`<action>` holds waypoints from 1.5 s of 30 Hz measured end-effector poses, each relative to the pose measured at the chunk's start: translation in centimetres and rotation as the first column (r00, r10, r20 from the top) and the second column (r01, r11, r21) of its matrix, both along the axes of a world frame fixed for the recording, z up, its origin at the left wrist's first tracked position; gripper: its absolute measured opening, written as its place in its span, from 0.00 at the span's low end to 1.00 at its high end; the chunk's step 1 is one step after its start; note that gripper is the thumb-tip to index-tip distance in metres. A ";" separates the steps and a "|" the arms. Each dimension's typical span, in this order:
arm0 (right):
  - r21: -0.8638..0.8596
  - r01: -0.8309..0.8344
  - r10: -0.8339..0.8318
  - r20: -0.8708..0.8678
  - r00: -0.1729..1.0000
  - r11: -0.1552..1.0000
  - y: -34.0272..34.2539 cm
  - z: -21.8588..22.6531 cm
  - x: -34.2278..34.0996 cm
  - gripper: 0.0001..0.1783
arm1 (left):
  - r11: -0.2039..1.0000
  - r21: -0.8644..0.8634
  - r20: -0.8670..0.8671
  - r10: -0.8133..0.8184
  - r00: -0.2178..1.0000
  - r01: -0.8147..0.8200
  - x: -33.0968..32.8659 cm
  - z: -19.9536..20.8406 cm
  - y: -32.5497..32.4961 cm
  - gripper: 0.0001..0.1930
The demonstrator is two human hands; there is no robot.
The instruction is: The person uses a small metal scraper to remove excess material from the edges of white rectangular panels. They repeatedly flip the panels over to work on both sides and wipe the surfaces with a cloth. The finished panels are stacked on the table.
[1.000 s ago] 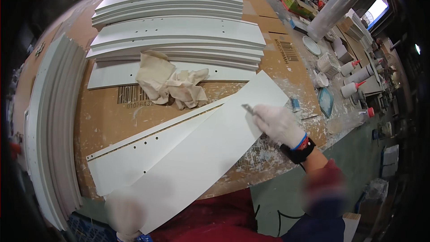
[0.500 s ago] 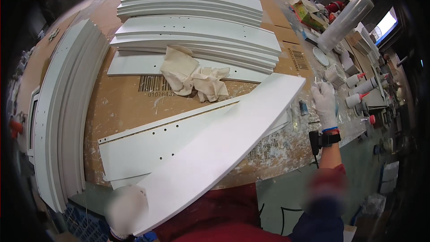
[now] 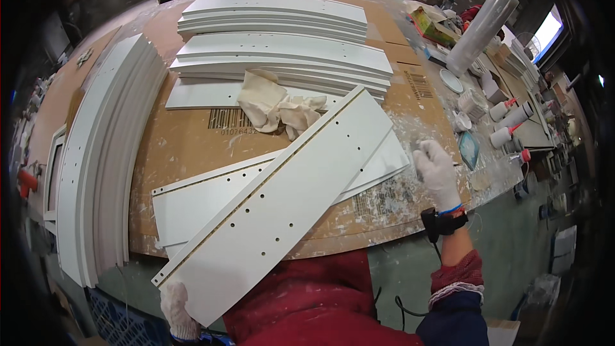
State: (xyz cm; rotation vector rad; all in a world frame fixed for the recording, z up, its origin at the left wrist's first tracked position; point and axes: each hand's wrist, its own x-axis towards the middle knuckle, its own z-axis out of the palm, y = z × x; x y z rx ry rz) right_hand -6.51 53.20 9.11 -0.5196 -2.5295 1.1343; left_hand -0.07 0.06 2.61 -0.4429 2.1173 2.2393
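A long white board, with drilled holes and a groove along one edge, lies slantwise over another white grooved board. Its near left end rests in my gloved left hand, with the thumb on the top face and the other fingers hidden underneath. To the right of the board is my gloved right hand, above the paint-spattered table edge and apart from the board. Its fingers are curled; what they hold, if anything, I cannot make out. Crumpled cream cloths lie beyond the boards.
Stacks of white boards stand at the back and along the left. Glue bottles, a clear plastic roll and a blue packet are on the right. Cardboard covers the table. A blue crate sits below left.
The board in my left hand has turned over, from its plain face to the drilled, grooved face. My right hand has moved left and slightly nearer me.
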 end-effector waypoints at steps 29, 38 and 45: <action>0.727 -0.035 -0.194 0.230 0.954 0.686 4.7 -1.3 -9.6 0.14 | 0.816 0.539 0.208 0.111 0.972 -0.209 0.8 -0.2 2.2 0.33; 0.706 -0.310 0.185 0.250 0.950 0.637 -6.0 -3.2 -9.2 0.11 | 0.609 0.748 0.289 0.059 0.956 -0.263 0.8 -0.8 2.8 0.40; 0.755 -0.613 0.736 0.277 0.618 0.231 -23.3 -3.4 -2.7 0.02 | 0.311 0.933 0.215 -0.075 0.974 -0.182 0.1 -1.2 3.7 0.46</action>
